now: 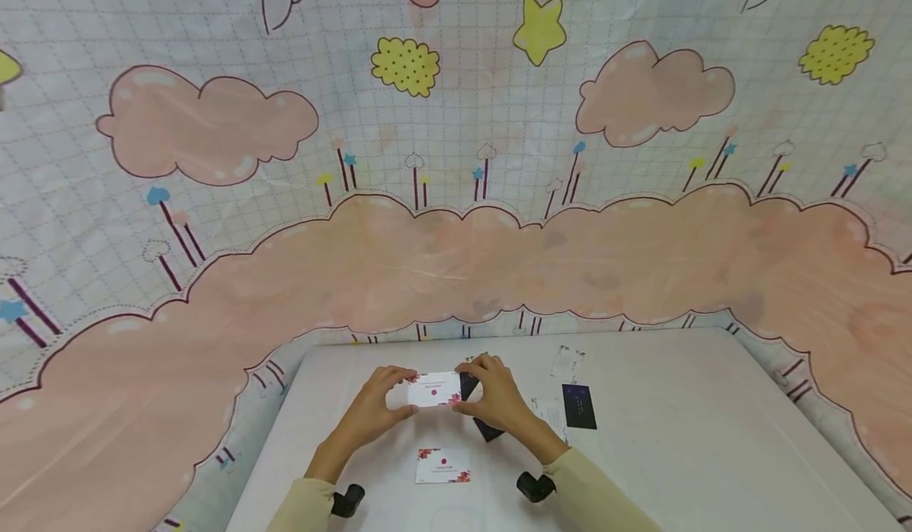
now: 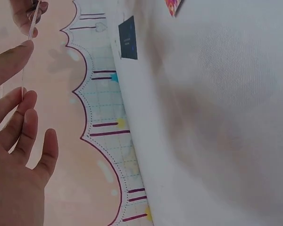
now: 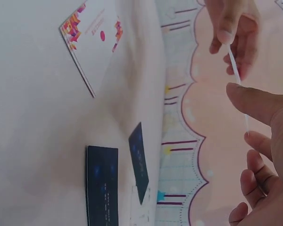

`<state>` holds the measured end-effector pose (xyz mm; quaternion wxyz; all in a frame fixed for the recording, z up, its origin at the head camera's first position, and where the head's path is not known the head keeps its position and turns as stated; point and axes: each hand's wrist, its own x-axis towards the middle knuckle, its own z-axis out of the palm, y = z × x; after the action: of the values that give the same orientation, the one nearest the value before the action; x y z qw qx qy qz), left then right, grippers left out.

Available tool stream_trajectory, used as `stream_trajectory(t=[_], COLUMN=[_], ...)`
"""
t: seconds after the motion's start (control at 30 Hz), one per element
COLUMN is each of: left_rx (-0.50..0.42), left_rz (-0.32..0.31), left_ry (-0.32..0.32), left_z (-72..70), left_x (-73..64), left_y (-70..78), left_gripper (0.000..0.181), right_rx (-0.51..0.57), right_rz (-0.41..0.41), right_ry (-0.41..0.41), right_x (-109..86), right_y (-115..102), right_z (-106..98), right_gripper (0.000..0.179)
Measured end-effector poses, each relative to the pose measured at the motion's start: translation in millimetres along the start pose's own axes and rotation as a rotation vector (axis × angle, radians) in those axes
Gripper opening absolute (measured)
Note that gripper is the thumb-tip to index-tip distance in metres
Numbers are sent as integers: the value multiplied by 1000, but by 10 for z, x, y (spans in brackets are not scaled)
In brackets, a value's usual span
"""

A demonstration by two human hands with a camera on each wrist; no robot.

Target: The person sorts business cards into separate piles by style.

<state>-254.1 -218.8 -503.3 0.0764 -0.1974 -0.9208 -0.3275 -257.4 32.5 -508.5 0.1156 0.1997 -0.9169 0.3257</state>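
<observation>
The thumb and forefinger of the left hand (image 1: pixel 370 409) pinch one short end of a thin white rectangular card with red and orange floral corners (image 1: pixel 433 389), and the thumb and forefinger of the right hand (image 1: pixel 500 397) pinch the other. In the head view the card spans the gap between the hands, its printed face toward the camera, each forefinger at an upper corner and each thumb at a lower one. Both wrist views show it almost edge-on and held up off the table. The right hand's other fingers bend loosely away from the card; the left hand's stretch beside it.

Below the held card, nearer the person, a similar white floral card (image 1: pixel 443 466) lies flat on the white table (image 1: pixel 712 453). Dark cards are partly hidden behind the right hand; the right wrist view shows a dark blue-black rectangular card (image 3: pixel 103 186) and, farther off, another dark card (image 3: pixel 139 162). To the right of the right hand lie a separate dark card (image 1: pixel 579 406) and, near it, two pale cards with faint print (image 1: pixel 568 363), too small to read. Pale yellow sleeves (image 1: pixel 602 488) cover the forearms. Beyond the table hangs a backdrop (image 1: pixel 456 271) with pink cartoon clouds.
</observation>
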Motion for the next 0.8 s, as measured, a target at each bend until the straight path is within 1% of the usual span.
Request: stream_trajectory(t=[0.13,0.27,0.37,0.47,0.6,0.8], left_rx=[-3,-18,-18,-14,7,21], left_rz=[17,32,57,88,116,117], left_ry=[-1,-9,-13,-15,-20,-47], left_z=[-7,-17,-19,-20,-5,40], left_x=[-46,-88,-122,-162,-220,-310], left_y=[71,119,137,159,170,140], left_gripper=[58,56,55,55,55,55], right_rx=[14,35,30,25,14,12], right_rz=[4,-12,-30,-26,-9,-25], right_ry=[-11,-17,-13,-20,-45,-68], right_x=[-74,-152,-209,-272,-356,-457], right_y=[21,4,-12,-19,-33,-46], right_z=[-52,-112,-142,-166,-177,-153], right_gripper=[55,56,55,56,56,53])
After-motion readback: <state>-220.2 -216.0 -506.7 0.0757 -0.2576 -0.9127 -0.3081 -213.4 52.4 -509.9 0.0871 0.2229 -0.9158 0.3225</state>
